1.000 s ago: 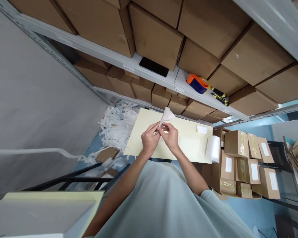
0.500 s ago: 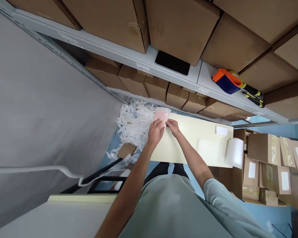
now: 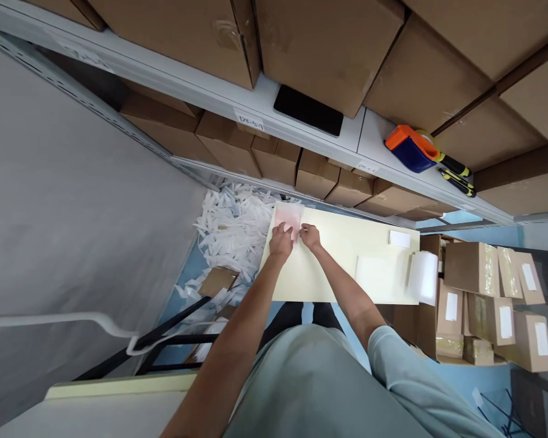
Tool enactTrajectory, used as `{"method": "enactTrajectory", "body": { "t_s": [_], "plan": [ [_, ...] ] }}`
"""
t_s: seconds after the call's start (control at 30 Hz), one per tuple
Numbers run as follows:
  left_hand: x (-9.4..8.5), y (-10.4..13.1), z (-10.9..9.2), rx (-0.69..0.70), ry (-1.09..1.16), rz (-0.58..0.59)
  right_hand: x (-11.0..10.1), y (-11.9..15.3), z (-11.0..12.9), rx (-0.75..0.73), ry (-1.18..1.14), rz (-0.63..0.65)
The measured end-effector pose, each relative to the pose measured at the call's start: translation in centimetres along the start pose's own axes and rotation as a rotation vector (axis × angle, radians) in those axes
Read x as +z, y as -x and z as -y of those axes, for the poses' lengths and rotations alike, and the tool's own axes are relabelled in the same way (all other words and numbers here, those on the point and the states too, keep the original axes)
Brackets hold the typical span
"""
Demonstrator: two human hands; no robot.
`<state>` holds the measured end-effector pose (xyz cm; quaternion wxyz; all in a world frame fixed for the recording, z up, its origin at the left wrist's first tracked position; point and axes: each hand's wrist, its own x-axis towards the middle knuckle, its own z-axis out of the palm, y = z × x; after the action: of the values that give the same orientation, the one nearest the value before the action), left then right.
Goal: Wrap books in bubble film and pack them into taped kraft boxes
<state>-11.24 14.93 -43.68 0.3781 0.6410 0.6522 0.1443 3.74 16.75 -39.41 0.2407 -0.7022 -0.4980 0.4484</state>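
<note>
A flat pink packet [image 3: 288, 214] with a whitish, translucent edge lies at the left end of the pale yellow table [image 3: 322, 267]. The curled fingers of my left hand [image 3: 281, 241] press onto its lower part and hide some of it. At the packet's right edge, my right hand [image 3: 310, 236] has thumb and forefinger pinched together on the thin border. What lies inside the packet cannot be made out.
White paper strips [image 3: 232, 228] heap up left of the table. A white roll [image 3: 422, 277], a white sheet [image 3: 369, 271] and a small white card [image 3: 399, 239] lie on its right part. Boxed shelves overhang the far side, holding a black phone [image 3: 308, 111] and a tape dispenser [image 3: 411, 148].
The packet has tilted down flatter toward the tabletop, and its small pale oval mark no longer shows. Both hands have stayed at it, while my view has shifted slightly.
</note>
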Motion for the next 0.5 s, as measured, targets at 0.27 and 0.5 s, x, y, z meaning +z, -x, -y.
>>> {"method": "enactTrajectory", "body": {
  "t_s": [0.27,0.5],
  "plan": [
    [2.7,6.0,-3.2,0.058,0.048,0.022,-6.7,9.4,-2.5,-0.035,-0.004,-0.002],
    [12.6,14.5,-13.7,0.224,0.133,0.217,-19.8,18.2,-10.7,-0.125,0.196,-0.175]
  ]
}}
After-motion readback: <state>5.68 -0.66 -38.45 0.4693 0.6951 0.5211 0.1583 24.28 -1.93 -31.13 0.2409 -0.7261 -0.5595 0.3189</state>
